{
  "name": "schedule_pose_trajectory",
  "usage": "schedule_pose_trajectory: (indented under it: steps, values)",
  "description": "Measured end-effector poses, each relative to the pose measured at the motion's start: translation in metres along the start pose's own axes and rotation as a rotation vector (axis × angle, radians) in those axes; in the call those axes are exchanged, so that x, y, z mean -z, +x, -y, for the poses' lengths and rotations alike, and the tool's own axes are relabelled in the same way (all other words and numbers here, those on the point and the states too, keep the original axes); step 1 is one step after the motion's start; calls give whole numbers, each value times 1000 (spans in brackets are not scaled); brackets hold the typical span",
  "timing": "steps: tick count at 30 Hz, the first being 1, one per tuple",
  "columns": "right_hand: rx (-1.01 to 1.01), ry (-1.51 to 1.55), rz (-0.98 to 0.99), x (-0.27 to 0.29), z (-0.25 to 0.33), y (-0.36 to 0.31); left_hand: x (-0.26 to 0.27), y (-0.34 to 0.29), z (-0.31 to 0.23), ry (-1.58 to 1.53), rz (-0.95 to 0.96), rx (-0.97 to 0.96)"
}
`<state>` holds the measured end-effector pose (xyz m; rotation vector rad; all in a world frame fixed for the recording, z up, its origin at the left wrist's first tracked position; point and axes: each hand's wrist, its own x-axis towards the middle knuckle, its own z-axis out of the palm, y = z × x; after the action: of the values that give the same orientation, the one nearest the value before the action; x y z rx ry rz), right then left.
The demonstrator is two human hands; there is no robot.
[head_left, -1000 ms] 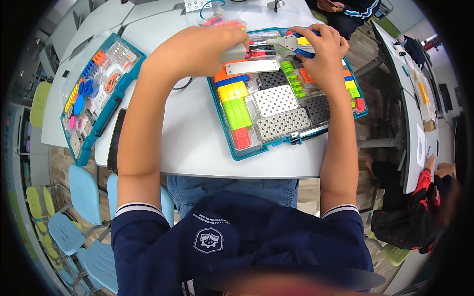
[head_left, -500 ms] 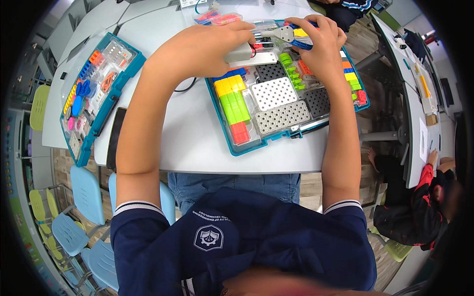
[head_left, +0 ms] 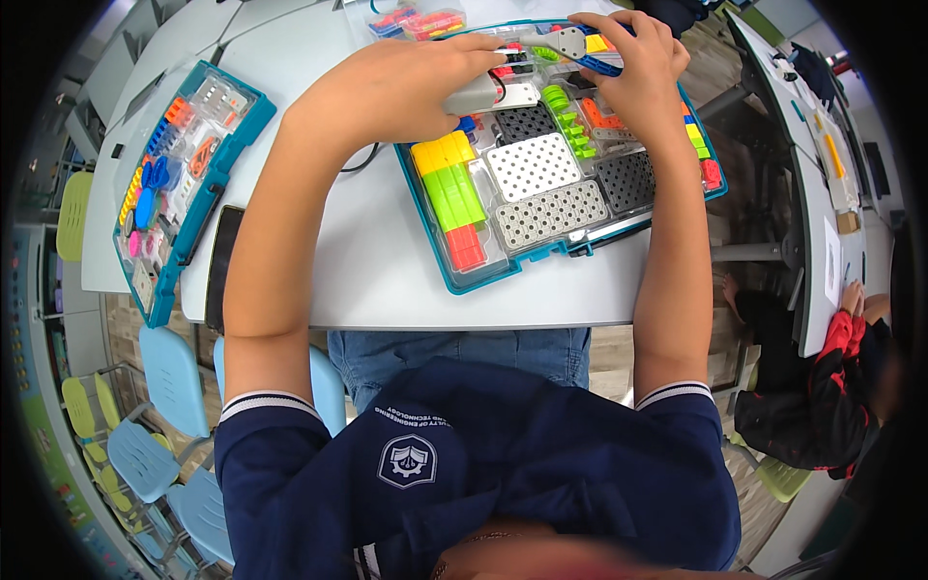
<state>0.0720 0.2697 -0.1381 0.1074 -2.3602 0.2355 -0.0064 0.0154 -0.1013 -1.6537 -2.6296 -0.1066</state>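
Observation:
Over the far part of a teal-edged kit case, my left hand closes around a pale grey box with thin dark and red leads at its end. My right hand grips a plier-like tool with a grey head and blue handles. The tool's grey nose points left, close to my left fingertips and the leads. Whether its jaws touch a wire I cannot tell. Below the hands the case holds perforated plates, green pieces and yellow pieces.
Another open kit case lies to the left, beside a black flat object. Small bags of coloured pieces sit at the far edge. Blue chairs stand at lower left. A person in a red and black jacket sits at the right.
The view has shifted slightly, so the case sits a little higher. My right hand has moved slightly right and up with the tool. Both hands keep their holds.

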Motion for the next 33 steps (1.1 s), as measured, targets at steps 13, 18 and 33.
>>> schedule_pose_trajectory:
  steps: [13,18,33]
  values:
    - [-112,-24,-57,7,5,5,60,-36,16,-87,-207,158]
    - [-89,200,-94,9,29,12,78,-57,-6,73,-444,226]
    - [138,238,-98,-2,69,3,59,-31,2,288,-589,101]
